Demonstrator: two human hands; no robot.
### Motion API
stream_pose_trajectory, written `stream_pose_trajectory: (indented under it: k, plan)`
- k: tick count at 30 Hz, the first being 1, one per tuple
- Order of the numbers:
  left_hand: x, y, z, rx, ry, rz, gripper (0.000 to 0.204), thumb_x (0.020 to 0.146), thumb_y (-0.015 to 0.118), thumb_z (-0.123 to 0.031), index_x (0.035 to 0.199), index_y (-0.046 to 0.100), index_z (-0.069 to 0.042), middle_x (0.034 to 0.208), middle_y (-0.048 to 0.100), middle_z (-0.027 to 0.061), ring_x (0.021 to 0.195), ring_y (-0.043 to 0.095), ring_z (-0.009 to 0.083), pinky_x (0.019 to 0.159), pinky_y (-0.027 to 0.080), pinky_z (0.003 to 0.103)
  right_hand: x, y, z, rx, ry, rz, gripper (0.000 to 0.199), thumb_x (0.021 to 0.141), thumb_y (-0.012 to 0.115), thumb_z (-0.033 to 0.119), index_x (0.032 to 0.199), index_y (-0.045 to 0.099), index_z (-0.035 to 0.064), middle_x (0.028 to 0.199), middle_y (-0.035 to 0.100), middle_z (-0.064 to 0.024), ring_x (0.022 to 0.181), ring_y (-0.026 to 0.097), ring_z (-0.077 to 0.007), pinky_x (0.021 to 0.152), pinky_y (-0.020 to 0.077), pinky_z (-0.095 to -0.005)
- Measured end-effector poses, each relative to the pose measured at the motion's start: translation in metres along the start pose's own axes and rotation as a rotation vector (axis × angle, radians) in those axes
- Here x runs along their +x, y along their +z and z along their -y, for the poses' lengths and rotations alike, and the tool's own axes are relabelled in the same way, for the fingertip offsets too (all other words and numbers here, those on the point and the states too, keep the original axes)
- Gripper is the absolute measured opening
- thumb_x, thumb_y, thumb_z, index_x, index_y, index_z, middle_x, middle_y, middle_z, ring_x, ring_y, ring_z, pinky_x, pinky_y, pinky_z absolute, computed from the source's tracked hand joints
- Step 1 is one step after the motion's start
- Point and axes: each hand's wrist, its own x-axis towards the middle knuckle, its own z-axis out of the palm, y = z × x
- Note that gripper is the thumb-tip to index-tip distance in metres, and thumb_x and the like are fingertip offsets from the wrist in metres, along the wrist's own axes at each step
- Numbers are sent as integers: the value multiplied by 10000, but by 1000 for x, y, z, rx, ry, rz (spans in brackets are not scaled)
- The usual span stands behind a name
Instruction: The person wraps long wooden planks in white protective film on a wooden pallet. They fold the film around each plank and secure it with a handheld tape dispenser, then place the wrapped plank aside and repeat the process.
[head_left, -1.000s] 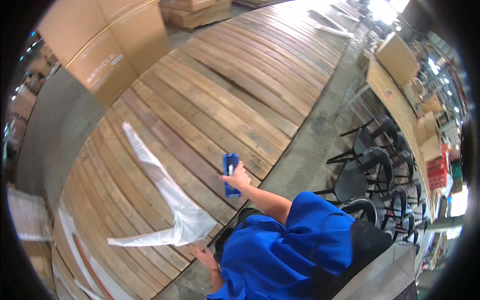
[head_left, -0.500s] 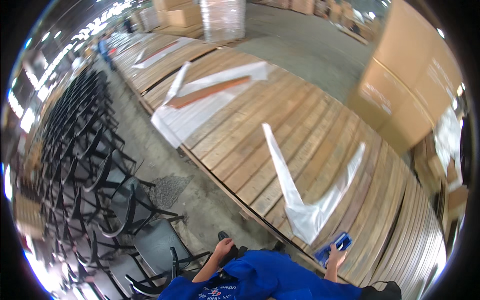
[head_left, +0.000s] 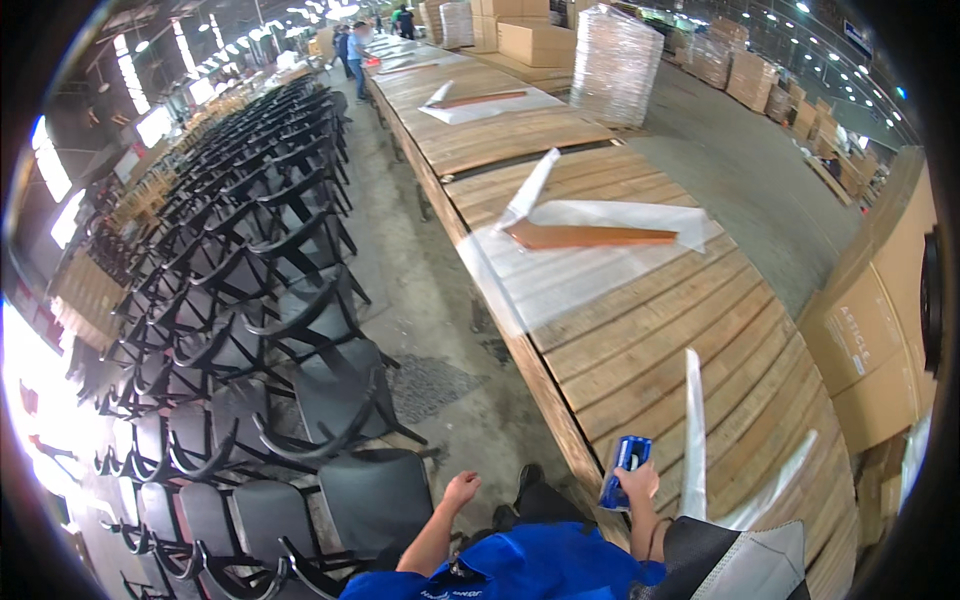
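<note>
My right hand [head_left: 640, 482] is closed around a blue tape dispenser [head_left: 627, 470], held over the near edge of the slatted wooden table [head_left: 590, 385]. Close to it lies a V-shaped piece wrapped in white sheeting [head_left: 694, 440]; its lower part is hidden behind my arm and a grey-black object [head_left: 745, 560]. My left hand [head_left: 462, 489] hangs over the aisle with curled fingers and nothing visible in it. Farther along the table, a brown angled wooden part [head_left: 590, 236] rests on white foam sheeting [head_left: 530, 285], one arm of it wrapped in white.
Rows of black chairs with grey seats [head_left: 375, 495] line the left of the concrete aisle [head_left: 440, 340]. Another brown part [head_left: 480, 98] lies on the far tabletop. People [head_left: 358, 60] stand at the far end. Cardboard cartons [head_left: 865, 340] and a film-wrapped stack [head_left: 615, 70] are on the right.
The view has swung left along the table, so the wrapped V-shaped piece now appears lower right. My right hand has moved up the table edge with the tape dispenser, away from that piece.
</note>
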Motion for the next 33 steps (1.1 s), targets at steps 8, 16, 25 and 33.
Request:
stream_pose_trajectory:
  k: [8, 16, 25, 33]
  plan:
    - [92, -35, -32, 60, -106, 112, 486, 914, 669, -368, 1260, 665, -27, 1222, 702, 161, 1141, 666, 273, 985, 506, 371, 122, 3, 116, 198, 117, -143, 781, 563, 810, 421, 1183, 591, -1, 1070, 706, -253, 1002, 690, -415, 898, 549, -492]
    - [293, -125, -139, 89, -33, 166, 400, 950, 603, -367, 1135, 708, -29, 945, 729, 117, 875, 665, 207, 797, 518, 391, 229, -19, 211, 209, 299, -135, 847, 614, 809, 405, 1298, 527, -6, 1103, 703, -231, 1024, 686, -402, 896, 556, -473]
    - [517, -181, -490, -144, 474, 173, 470, 966, 659, -249, 1340, 557, 16, 1307, 622, 133, 1229, 575, 243, 1048, 444, 371, 332, 48, 367, 191, 81, -191, 889, 794, 743, 346, 1520, 342, 28, 1551, 384, -205, 1463, 317, -372, 1189, 273, -509]
    - [735, -74, -653, 657, 871, 141, 723, 852, 753, -423, 1411, 499, -40, 1352, 575, 202, 1277, 515, 391, 1096, 392, 470, 412, 115, 512, 346, 314, -124, 710, 886, 645, 302, 1487, 383, 29, 1608, 313, -165, 1506, 240, -355, 1206, 222, -517]
